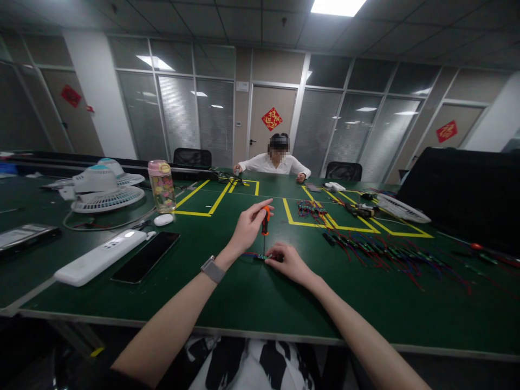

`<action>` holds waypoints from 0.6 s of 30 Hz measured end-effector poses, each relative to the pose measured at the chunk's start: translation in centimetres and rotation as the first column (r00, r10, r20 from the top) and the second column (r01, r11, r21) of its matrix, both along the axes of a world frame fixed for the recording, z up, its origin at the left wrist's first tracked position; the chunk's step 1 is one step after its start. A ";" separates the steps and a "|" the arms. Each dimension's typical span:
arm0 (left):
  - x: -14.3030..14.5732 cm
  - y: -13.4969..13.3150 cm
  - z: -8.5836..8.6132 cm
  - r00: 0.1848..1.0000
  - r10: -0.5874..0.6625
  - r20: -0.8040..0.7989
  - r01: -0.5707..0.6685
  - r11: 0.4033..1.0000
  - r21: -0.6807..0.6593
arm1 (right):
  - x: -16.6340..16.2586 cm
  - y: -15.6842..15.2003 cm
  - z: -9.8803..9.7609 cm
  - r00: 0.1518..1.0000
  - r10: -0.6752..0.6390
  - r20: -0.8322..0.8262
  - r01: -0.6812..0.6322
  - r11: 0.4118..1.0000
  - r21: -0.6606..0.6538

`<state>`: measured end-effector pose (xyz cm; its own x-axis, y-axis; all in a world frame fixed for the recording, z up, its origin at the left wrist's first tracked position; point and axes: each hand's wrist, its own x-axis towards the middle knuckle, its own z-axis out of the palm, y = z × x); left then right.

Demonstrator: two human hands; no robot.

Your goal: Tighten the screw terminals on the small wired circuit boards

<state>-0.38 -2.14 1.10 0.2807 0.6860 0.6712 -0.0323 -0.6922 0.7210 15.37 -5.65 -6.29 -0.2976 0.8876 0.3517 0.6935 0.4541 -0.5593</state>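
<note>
- One black phone (146, 258), left of the fingers on my left hand (246, 228)
- those fingers grip an upright screwdriver (265, 223), tip down at a small circuit board (260, 258) below
- right hand (289, 264) fingers pinch its right end
- wired boards (382, 250) further right of them

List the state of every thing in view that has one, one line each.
screwdriver: upright, tip down at circuit board
left hand: closed on screwdriver
right hand: bent, at circuit board
circuit board: on table, wires attached
smartphone: face up, screen dark
water bottle: upright
power strip: lying flat
middle door: shut
ceiling light: lit
</note>
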 end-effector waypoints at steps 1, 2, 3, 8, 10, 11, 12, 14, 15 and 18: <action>0.0 0.0 0.0 1.000 0.027 0.002 -0.027 1.000 0.005 | 0.0 0.0 0.0 1.000 0.002 -0.002 -0.002 1.000 -0.005; -0.1 0.0 0.0 0.997 0.079 -0.002 -0.079 0.996 0.027 | 0.0 0.0 0.0 1.000 -0.001 -0.005 0.001 1.000 -0.010; -0.1 0.0 -0.1 0.990 0.142 -0.010 -0.141 0.988 0.062 | 0.0 0.0 0.0 1.000 -0.003 -0.005 0.003 1.000 -0.010; -0.1 0.1 -0.1 0.997 0.067 -0.042 -0.065 0.996 0.061 | 0.0 0.1 0.0 1.000 -0.003 0.003 0.003 1.000 -0.004; 0.0 0.1 -0.1 0.999 -0.007 -0.033 0.007 1.000 0.002 | 0.0 0.1 0.0 1.000 -0.004 0.000 0.004 1.000 -0.005; 0.0 0.1 -0.1 1.000 0.009 -0.030 -0.009 1.000 0.005 | 0.0 0.1 0.0 1.000 -0.005 0.000 0.005 1.000 -0.007; 0.0 0.1 -0.1 0.998 0.051 -0.032 -0.051 0.998 0.028 | -0.1 0.1 0.0 1.000 -0.008 0.000 0.008 1.000 -0.009; 0.0 0.1 -0.2 0.992 0.121 -0.038 -0.118 0.989 0.085 | -0.1 0.1 0.1 1.000 -0.012 0.001 0.012 1.000 -0.014; 0.1 0.1 -0.2 0.993 0.110 -0.041 -0.107 0.991 0.087 | -0.1 0.0 0.1 1.000 -0.013 0.001 0.013 1.000 -0.017; 0.1 0.2 -0.3 1.000 0.004 -0.029 -0.004 1.000 0.021 | -0.2 -0.1 0.2 1.000 -0.010 -0.002 0.010 1.000 -0.025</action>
<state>-0.31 -1.89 0.82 0.2976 0.6733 0.6769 -0.0086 -0.7071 0.7071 15.22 -5.70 -6.06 -0.2876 0.8993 0.3296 0.6971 0.4325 -0.5718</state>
